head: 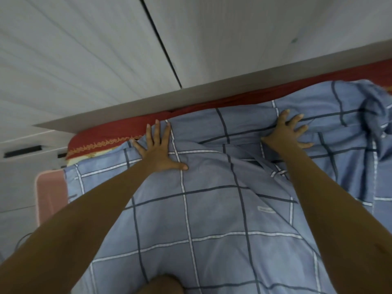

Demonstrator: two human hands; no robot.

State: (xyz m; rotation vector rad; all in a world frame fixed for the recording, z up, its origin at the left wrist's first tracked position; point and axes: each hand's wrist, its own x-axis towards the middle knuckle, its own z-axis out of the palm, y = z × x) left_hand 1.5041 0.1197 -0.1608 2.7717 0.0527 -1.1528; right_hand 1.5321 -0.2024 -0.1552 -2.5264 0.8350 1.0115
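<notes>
The blue checked cover (212,209) lies spread over the bed, reaching from my near edge to the far side. There a strip of red sheet (101,136) shows between it and the white wardrobe (84,60). I judge the cover light, soft and limp. It will crease and drag rather than slide as one piece, and it will not hold any shape I push into it. A long fold runs across its middle, and the far right corner is bunched into a heap (373,107).

My left hand (158,151) lies flat on the cover near its far left edge, with its fingers (157,130) straight and fanned out, holding nothing. My right hand (286,134) presses down further right. Its fingers (296,118) are splayed and slightly arched on the cloth, and I see no pinch.

To shift the cover I would pinch it at a hem or corner, with the hands well apart. A flat palm can only stroke the wrinkles outward.

Room is tight ahead, because the wardrobe front stands just beyond the bed's far edge and a forward sweep would end there. The cover's left edge hangs just beside a pink panel (49,196). To the right the cloth runs out of view, so I cannot tell where the bed ends. The freest direction is back toward me.
</notes>
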